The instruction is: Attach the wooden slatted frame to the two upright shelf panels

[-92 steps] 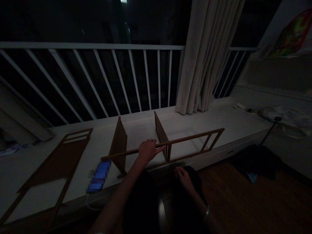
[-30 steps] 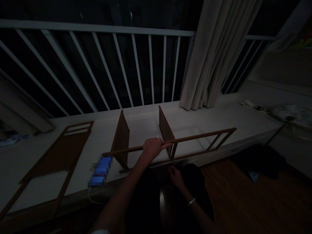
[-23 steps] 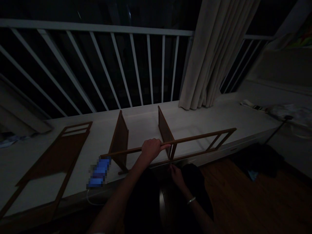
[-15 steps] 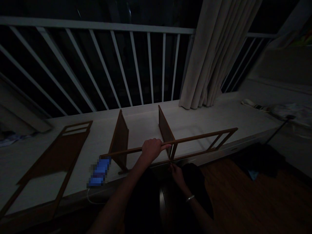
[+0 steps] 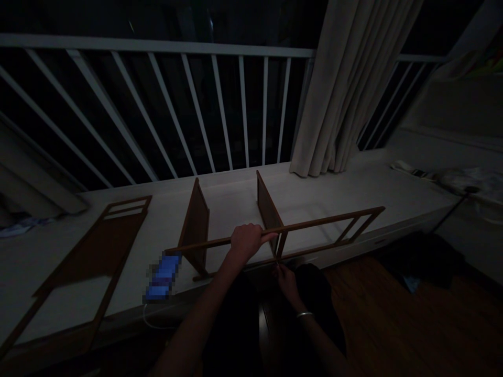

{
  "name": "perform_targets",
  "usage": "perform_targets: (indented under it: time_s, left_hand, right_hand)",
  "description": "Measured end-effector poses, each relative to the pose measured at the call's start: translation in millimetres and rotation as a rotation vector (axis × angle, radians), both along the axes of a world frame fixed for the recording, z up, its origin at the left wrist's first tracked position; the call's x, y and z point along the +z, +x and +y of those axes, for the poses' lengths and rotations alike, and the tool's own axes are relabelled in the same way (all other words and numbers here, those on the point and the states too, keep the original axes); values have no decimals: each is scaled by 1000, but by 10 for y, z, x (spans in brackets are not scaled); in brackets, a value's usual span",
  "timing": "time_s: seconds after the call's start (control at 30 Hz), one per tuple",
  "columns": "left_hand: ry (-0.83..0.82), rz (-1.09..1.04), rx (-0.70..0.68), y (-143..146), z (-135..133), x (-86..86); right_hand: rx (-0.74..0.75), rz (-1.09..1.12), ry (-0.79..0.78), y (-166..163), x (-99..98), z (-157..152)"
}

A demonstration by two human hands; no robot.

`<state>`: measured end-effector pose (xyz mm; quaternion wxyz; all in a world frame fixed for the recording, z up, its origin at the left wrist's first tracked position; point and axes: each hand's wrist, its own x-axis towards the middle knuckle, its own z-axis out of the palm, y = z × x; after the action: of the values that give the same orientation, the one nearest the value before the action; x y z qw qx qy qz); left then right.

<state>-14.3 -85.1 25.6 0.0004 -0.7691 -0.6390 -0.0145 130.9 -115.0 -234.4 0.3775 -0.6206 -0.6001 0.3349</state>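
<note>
My left hand is wrapped over the upper rail of a brown wooden side frame, near where a crosspiece meets it. At the lower rail, just under that crosspiece, my right hand is closed in a pinch; what the fingers hold is too small and dark to make out. Two wooden boards, a left one and a right one, stand upright behind the frame and meet it. Another wooden side frame with a panel lies flat to the left.
Everything rests on a white window ledge. A blurred blue-screened phone with a white cable lies by the frame's left end. Behind are a white railing and a curtain. Dark cloth lies on the wooden floor at right.
The whole view has shifted slightly. Both hands keep their places on the frame; the right hand's fingers have turned very little, if at all.
</note>
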Motion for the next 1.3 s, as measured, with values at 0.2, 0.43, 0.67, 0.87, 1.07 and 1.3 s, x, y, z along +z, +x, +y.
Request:
perform_targets:
  time_s: [0.2,0.43,0.67,0.87,1.07,1.3]
  left_hand:
    - [47,-1,-9,-2,6,-51]
    - [79,-2,-13,-10,37,-117]
    - [60,6,12,-1,23,-88]
    - [78,5,5,0,17,-102]
    - [72,15,10,4,17,-82]
    - [97,17,-28,-5,22,-84]
  right_hand:
    - [-60,-131,-64,-53,178,2]
    - [-64,-254,-129,-106,454,-37]
    - [-54,-423,-178,-157,301,15]
    - [-31,-496,-202,-154,266,64]
    - [4,-582,-201,-156,332,72]
    - [20,-659,-200,-161,338,49]
